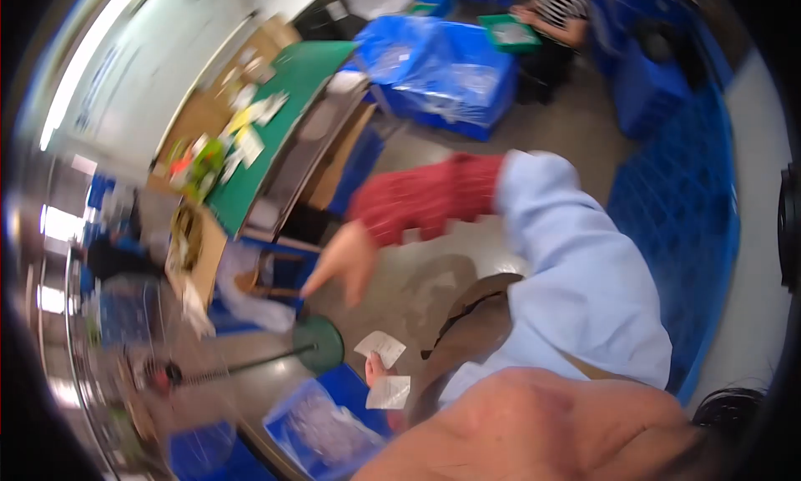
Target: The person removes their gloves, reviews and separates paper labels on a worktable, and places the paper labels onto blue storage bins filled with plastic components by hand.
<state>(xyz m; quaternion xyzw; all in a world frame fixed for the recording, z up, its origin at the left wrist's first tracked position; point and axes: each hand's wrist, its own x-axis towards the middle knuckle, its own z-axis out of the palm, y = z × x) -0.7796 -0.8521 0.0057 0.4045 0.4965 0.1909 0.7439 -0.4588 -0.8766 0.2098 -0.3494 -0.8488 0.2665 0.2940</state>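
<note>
My left hand, small and low in the view, has its fingers closed on a small white printed slip. A second pale slip or small packet shows just below the same fingers; its exact kind is not clear. My right hand reaches out from a red sleeve cover over a light blue sleeve. It is somewhat blurred, fingers apart and pointing down, with nothing visible in it. Beneath the left hand stands a blue bin lined with clear plastic, holding many small pale items.
A green-topped workbench carries papers and packets. Beside the lined bin is a round green stool seat. Farther back stand large blue lined crates, near a seated person with a green tray. A blue pallet leans at right.
</note>
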